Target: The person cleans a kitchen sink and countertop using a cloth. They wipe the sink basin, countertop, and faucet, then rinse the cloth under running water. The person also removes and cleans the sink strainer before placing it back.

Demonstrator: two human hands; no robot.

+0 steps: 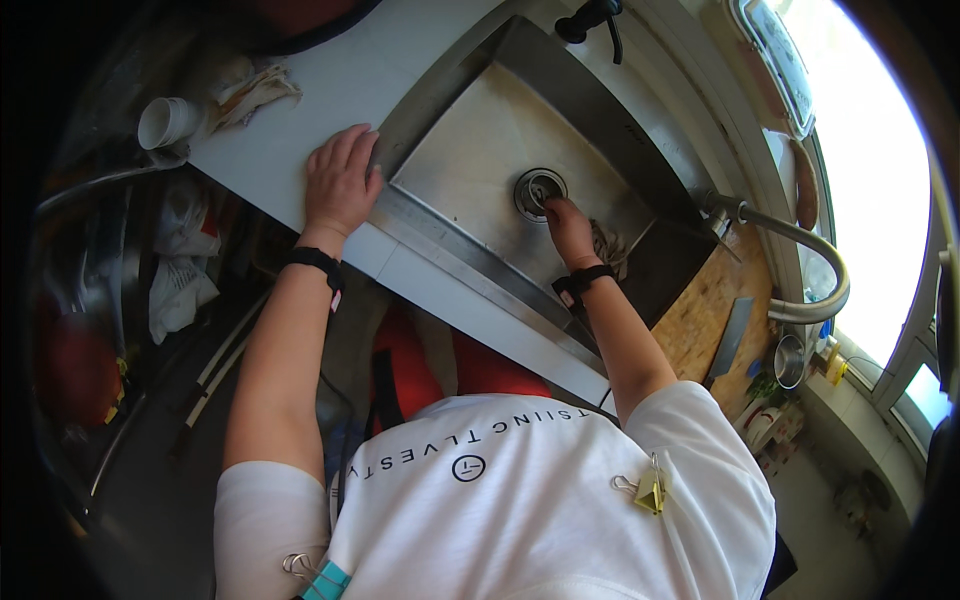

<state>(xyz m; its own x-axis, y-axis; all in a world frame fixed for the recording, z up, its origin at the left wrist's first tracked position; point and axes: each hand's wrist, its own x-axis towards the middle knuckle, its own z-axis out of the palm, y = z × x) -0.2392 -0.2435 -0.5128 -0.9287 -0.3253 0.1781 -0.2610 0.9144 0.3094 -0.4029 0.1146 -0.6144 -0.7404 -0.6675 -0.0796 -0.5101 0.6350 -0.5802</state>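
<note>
A steel sink (pixel 480 150) is set into the white counter in front of me. My right hand (pixel 569 230) reaches down into it, its fingers closed at the edge of the round metal sink strainer (pixel 541 188) in the drain. The fingertips are partly hidden, but they appear to pinch the strainer's rim. Beside that wrist, a crumpled greyish cloth (pixel 609 247) lies on the sink floor. My left hand (pixel 343 180) rests flat, fingers stretched out, on the counter (pixel 300 100) by the sink's left edge, holding nothing.
A curved faucet (pixel 830 265) stands at the sink's right, with a black soap dispenser (pixel 590 20) at the back. On a wooden board (pixel 690 320) to the right lies a cleaver (pixel 730 338). White cups (pixel 168 122) stand at the counter's left end; plastic bags (pixel 183 290) hang below.
</note>
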